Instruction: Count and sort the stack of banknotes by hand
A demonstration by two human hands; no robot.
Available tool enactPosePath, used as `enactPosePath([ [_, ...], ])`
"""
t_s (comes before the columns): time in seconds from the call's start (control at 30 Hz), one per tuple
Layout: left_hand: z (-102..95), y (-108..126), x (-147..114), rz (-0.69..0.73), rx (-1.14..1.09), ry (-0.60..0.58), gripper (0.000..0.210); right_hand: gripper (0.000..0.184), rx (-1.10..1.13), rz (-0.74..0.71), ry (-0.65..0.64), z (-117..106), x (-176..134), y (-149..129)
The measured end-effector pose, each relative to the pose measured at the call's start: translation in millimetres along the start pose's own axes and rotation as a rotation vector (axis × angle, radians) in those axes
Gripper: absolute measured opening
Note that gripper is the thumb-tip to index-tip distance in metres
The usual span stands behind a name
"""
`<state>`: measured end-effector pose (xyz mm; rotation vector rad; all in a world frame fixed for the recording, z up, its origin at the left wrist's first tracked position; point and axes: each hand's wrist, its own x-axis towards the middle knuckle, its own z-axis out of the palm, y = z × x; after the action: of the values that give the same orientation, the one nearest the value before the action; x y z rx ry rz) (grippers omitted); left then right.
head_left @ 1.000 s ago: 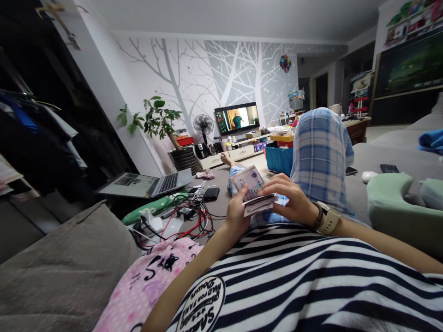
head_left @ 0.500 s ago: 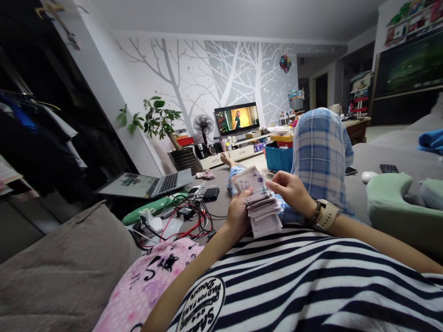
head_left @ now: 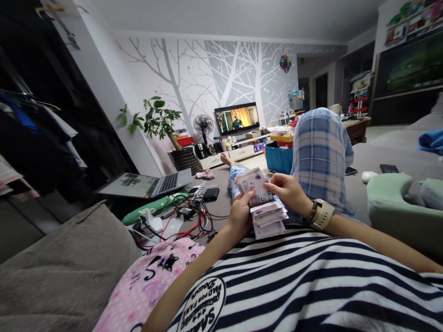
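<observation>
A thick stack of banknotes (head_left: 255, 180) is in front of my striped shirt, purple-grey in print, with a "5" showing on the top note. My left hand (head_left: 241, 210) is closed around the stack's left side, thumb across the notes. More of the notes (head_left: 269, 216) fan downward below that hand, bent over toward my belly. At the stack's right edge, my right hand (head_left: 289, 190) pinches the edge of the top note between thumb and fingertips. A pale watch (head_left: 324, 215) and a dark bracelet sit on the right wrist.
My raised knee (head_left: 320, 157) in blue plaid stands just beyond the right hand. Tangled cables (head_left: 195, 212), a power bank (head_left: 211, 194) and an open laptop (head_left: 148, 184) lie to the left. On the right are a green neck pillow (head_left: 389, 203) and a white mouse (head_left: 370, 177).
The top note has come down flat, so its "5" now shows. The notes in my left hand shifted slightly right, and my right hand moved a little lower.
</observation>
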<state>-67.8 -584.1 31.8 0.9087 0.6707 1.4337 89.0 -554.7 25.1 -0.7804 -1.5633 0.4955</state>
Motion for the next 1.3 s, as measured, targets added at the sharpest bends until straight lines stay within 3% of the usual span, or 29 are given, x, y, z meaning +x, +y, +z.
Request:
enactPosePath([
  [0.23, 2.1, -1, 8, -0.109, -0.087, 0.025, 0.018, 0.041, -0.001, -0.040, 0.101, 1, -8, -3],
  [0.5, 0.9, 0, 4, -0.021, -0.027, -0.032, 0.022, 0.046, 0.142, -0.084, -0.016, 2, -15, -12],
  [0.77, -0.4, 0, 7, -0.118, -0.059, -0.023, 0.026, 0.038, 0.138, -0.105, -0.071, 0, -18, -10],
  [1.3, -2.8, -2, 9, -0.115, -0.126, -0.030, 0.024, 0.040, 0.199, -0.116, -0.101, -2, -17, -12],
])
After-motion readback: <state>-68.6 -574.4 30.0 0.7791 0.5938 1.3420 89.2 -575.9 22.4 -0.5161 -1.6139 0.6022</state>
